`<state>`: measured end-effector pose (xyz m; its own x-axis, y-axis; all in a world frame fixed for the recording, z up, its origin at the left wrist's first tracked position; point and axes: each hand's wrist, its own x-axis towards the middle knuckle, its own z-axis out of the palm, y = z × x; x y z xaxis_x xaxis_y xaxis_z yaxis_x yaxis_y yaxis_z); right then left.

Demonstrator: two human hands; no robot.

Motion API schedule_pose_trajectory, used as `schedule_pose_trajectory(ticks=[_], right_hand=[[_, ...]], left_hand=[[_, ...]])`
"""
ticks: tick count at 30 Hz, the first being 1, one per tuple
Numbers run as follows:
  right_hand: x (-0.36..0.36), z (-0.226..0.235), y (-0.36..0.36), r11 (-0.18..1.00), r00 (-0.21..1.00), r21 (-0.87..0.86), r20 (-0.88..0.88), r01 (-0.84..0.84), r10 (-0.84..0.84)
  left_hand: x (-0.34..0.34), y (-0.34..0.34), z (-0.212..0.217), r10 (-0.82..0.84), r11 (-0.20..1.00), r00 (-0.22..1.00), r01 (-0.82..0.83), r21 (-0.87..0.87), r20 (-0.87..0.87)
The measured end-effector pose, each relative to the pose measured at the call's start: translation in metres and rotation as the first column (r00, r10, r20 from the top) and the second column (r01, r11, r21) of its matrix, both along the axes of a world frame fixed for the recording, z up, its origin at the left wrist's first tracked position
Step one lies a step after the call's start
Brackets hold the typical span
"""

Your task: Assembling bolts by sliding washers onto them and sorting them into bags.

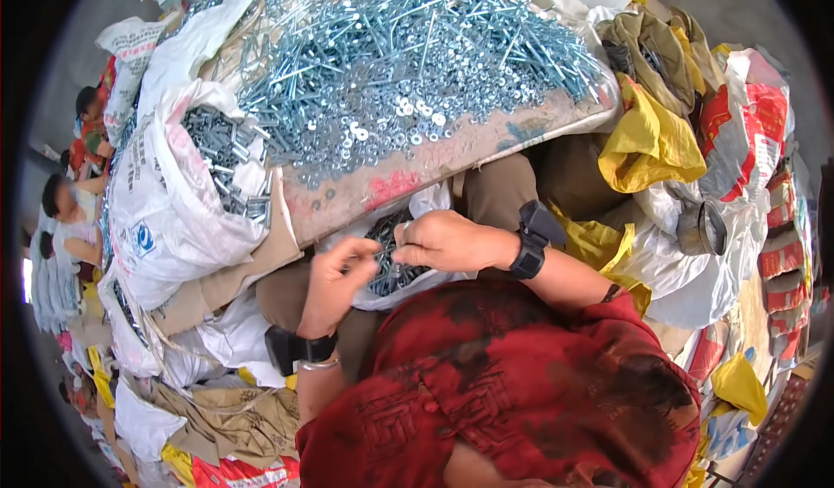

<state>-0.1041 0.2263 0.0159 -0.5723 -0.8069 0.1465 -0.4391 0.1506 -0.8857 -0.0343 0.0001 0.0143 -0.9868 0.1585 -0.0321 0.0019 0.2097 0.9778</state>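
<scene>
L grip (334, 278), R grip (445, 241) part-hide metal pcs (395, 279) blw

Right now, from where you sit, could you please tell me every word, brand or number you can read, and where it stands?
I won't copy wording out, but print shows here:
Open white sack: small dark characters and a blue emblem.
Upper-left white bag: red print, too small to read.
Red-and-white bag at right: marks too blurred to read.
</scene>
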Motion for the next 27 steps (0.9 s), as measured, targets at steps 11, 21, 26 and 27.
schedule_pose_trajectory(ticks=[11, 21, 26, 27], right_hand=[[-0.154, 0.009, 0.015, 0.668, 0.483, -0.117, -0.6, 0.735, -0.637], [-0.19, 0.014, 0.015, 0.674, 0.308, 0.094, -0.929, 0.733, -0.205], [-0.13, 0.048, 0.023, 0.745, 0.113, -0.434, -0.823, 0.506, -0.556], [-0.115, 0.05, 0.026, 0.713, 0.139, -0.5, -0.763, 0.492, -0.631]], left_hand=[[-0.007, 0.004, -0.017, 0.197, 0.817, 0.934, -0.324, 0.477, 0.297], [-0.003, -0.009, -0.041, -0.061, 0.7, 0.915, -0.246, 0.67, 0.4], [-0.004, 0.007, -0.027, 0.086, 0.588, 0.913, -0.37, 0.719, 0.399], [-0.006, 0.008, -0.024, 0.086, 0.555, 0.918, -0.366, 0.746, 0.387]])
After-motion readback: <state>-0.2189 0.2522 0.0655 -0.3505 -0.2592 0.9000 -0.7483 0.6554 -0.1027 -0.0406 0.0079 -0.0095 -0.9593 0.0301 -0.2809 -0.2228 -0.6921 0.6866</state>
